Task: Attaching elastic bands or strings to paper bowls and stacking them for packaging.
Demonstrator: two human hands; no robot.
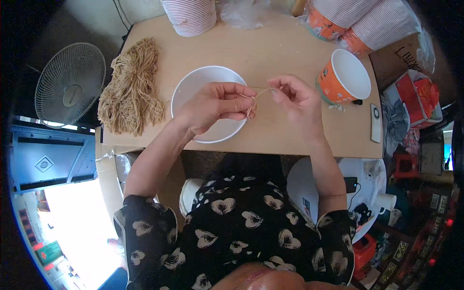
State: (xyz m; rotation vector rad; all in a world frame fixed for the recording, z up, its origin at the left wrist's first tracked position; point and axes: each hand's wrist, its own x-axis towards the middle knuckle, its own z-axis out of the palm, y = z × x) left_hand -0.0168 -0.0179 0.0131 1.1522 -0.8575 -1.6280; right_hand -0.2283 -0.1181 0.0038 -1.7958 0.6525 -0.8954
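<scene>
Left hand (207, 107) pinched closed on thin tan strand (262, 91), right hand (303, 100) pinching it further along, strand spanning between them above table (275, 55), near white bowl's (212, 138) right rim; tan strand bundle (134, 92) far left.

White bowl (220, 130) looks like smooth, slightly glossy plastic or coated paper, on a smooth wood-look tabletop (275, 135). Clocking from the bowl: rough, matt, fibrous strand bundle (133, 89) at nine o'clock, shiny crinkled plastic film (246, 13) at one, smooth papery orange tub (333, 79) just before three. Heart-print top (253, 234) at five is matt cloth.
</scene>
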